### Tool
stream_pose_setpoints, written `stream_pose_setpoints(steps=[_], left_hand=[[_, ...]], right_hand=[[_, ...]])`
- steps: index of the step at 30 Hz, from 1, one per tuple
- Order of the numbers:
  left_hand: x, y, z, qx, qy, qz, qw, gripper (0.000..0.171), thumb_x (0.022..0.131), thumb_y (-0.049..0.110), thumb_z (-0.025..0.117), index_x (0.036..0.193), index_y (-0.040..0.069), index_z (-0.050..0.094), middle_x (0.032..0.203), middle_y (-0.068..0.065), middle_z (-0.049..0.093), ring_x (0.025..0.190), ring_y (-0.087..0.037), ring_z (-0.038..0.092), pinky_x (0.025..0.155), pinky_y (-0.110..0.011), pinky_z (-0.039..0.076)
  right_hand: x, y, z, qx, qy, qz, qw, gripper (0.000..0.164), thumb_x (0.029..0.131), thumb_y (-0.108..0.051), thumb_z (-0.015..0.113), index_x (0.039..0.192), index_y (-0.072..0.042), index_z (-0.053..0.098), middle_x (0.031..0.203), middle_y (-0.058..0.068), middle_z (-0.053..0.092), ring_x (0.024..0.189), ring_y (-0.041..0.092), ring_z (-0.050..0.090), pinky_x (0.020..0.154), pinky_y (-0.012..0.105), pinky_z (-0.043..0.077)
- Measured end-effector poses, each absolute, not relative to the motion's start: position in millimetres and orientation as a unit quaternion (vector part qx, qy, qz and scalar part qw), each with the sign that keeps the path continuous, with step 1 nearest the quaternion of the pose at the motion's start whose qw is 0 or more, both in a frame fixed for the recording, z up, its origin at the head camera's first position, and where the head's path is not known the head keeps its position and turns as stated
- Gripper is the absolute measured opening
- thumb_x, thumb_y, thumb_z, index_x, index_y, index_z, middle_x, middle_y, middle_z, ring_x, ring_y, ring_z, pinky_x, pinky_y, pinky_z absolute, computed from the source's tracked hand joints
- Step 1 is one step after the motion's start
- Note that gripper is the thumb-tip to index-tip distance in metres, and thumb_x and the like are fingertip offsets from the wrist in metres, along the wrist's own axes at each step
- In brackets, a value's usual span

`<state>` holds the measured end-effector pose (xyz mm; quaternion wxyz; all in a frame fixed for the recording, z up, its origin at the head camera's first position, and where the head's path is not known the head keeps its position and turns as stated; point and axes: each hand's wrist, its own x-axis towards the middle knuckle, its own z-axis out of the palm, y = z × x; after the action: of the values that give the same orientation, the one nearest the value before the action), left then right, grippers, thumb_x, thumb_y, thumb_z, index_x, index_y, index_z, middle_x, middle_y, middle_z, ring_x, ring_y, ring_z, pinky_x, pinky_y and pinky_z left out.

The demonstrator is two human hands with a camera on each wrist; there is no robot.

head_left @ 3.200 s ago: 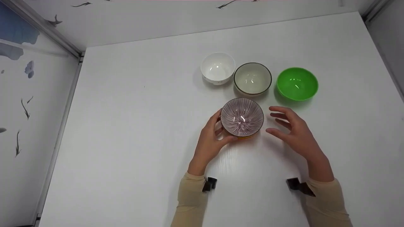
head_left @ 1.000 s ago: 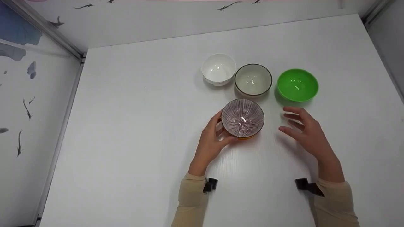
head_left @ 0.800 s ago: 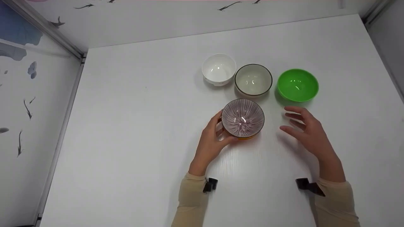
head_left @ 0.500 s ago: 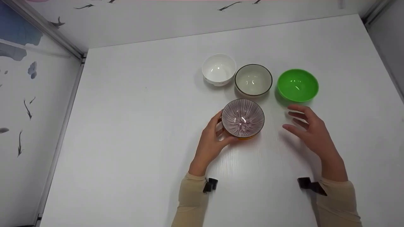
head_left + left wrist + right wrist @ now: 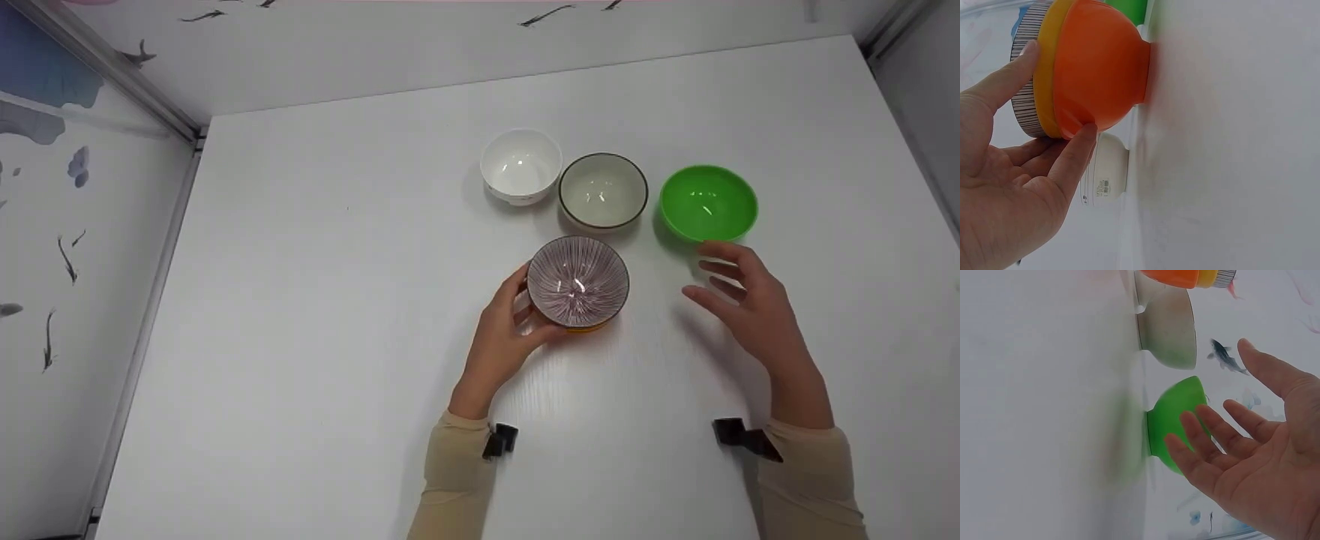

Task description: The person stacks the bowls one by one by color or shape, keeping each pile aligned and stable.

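Observation:
A purple-striped bowl [image 5: 578, 282] sits nested on top of a yellow bowl [image 5: 1046, 73] and an orange bowl [image 5: 1098, 62], which stands lowest on the table. My left hand [image 5: 501, 341] holds this stack from its left side, thumb at the striped bowl's wall and a finger against the orange one. My right hand [image 5: 754, 311] is held with fingers spread and bent a little, nothing in it. Its fingertips are just in front of the green bowl [image 5: 709, 203], overlapping the near rim in the head view. In the right wrist view the fingers cross in front of that bowl.
Behind the stack stand a cream bowl with a dark rim [image 5: 603, 191] and, to its left, a white bowl [image 5: 520, 166], close together. A white panel wall [image 5: 375, 52] runs along the table's back edge, with another wall [image 5: 82, 247] at the left.
My right hand has moved away from the stack, rightward and then forward to the green bowl. My left hand keeps its hold, and the bowls stay in place.

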<state>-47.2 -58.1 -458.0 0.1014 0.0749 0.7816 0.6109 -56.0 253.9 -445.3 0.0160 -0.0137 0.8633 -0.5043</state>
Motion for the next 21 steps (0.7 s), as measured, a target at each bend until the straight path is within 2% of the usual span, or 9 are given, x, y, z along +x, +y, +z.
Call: stream_pose_setpoints(steps=[13,21], left_hand=[[-48.3,-57.3,-459.3,0.067,0.789,0.601,0.106,0.094,0.078,0.012,0.083,0.156,0.007,0.03,0.155,-0.012,0.042,0.144,-0.026,0.043,0.109,-0.026,0.048],[-48.3,-57.7,-460.4,0.067,0.785,0.607,0.103,0.094,0.078,0.011,0.083,0.155,0.008,0.031,0.155,-0.012,0.042,0.144,-0.026,0.043,0.109,-0.025,0.048]], right_hand=[[-58.3,262.9,-444.8,0.046,0.873,-0.486,-0.011,0.063,0.091,-0.019,0.074,0.144,-0.005,0.044,0.127,-0.006,0.058,0.113,-0.007,0.054,0.092,0.001,0.045],[-60.2,271.2,-443.4,0.077,0.872,-0.483,-0.012,0.063,0.092,-0.022,0.073,0.145,-0.006,0.043,0.118,-0.022,0.057,0.112,-0.009,0.053,0.091,0.001,0.046]])
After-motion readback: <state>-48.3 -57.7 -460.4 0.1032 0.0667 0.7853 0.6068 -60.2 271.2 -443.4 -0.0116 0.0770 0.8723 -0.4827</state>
